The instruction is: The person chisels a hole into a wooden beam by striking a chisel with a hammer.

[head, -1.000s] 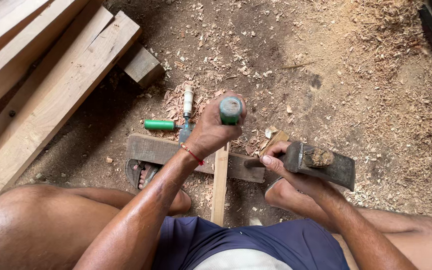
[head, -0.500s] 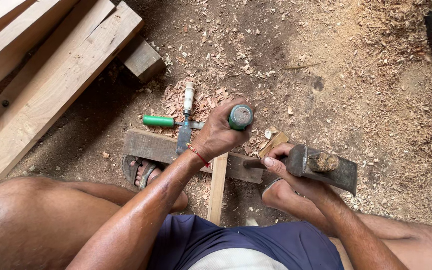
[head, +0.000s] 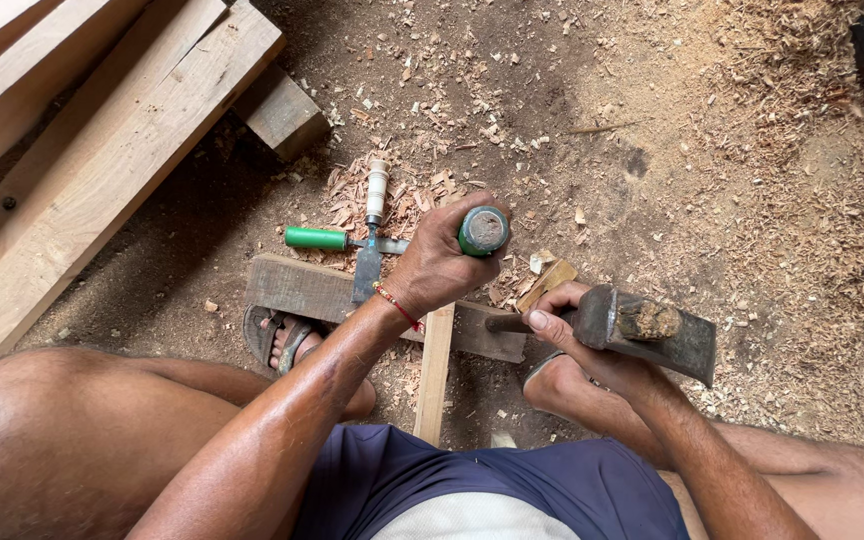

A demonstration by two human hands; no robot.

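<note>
Chisel and axe head gripped over a wooden strip.
Left hand [head: 437,265] fingers wrap the green-handled chisel [head: 482,231]; right hand [head: 577,335] fingers clasp the axe head [head: 652,335] beside the wooden strip [head: 434,375].

Open dirt floor strewn with wood shavings [head: 672,150] lies ahead and right — free passage. Leftward, stacked pale timber beams [head: 102,150] (and a short wooden offcut block [head: 282,112]) bar the way.

The chisel [head: 481,231] in the left hand [head: 439,262] stands on the wooden block [head: 302,288]; the hatchet [head: 652,330] sits at its four o'clock, two spare chisels [head: 352,241] at nine, and timber beams [head: 102,150] at ten.
</note>
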